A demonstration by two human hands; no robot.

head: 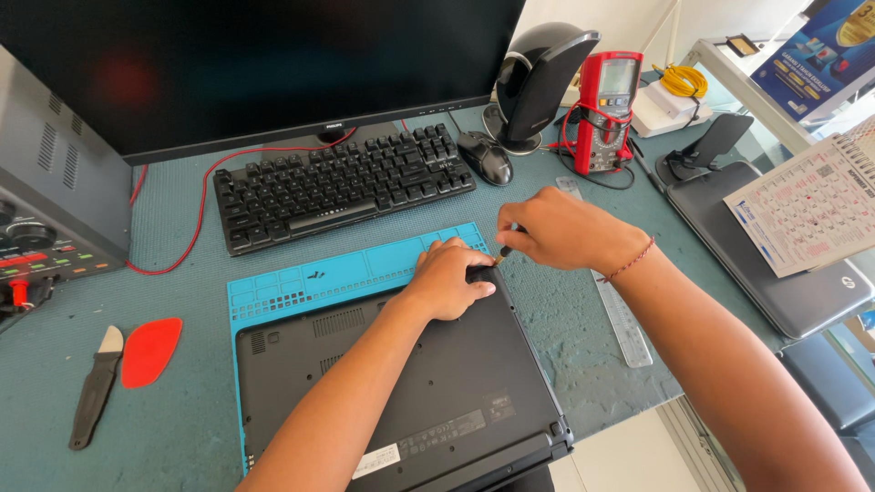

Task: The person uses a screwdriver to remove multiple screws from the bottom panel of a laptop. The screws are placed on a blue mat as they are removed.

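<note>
Fingers [521, 239] of the right hand [561, 230] are pinched narrow around a small tool [504, 251], whose dark and yellow tip points down at the far right corner of the laptop [456, 383]. Left hand [448, 281] lies flat on that same corner, its fingers curled over the edge and pressing the black base down, just beside the tool tip. That laptop lies bottom up, under and near of both hands, resting on a blue mat [328, 275] whose tray strip shows just left of the left fingers. A couple of tiny dark screws [315, 274] sit in one tray cell, well left of the fingers. Beyond the fingers lies a black keyboard [342, 182], with a mouse [485, 157] just to its right and a dark monitor [255, 64] behind. Farther off, right of the mouse, stands a red multimeter [605, 111]. A clear ruler [620, 314] lies on the counter [182, 401] under the right wrist. Far to the left of both hands lie a red pick [149, 350] and a black-handled knife [95, 390], side by side. A second, grey laptop [775, 255] sits closed to the right of the right arm, with a calendar [811, 205] on top
</note>
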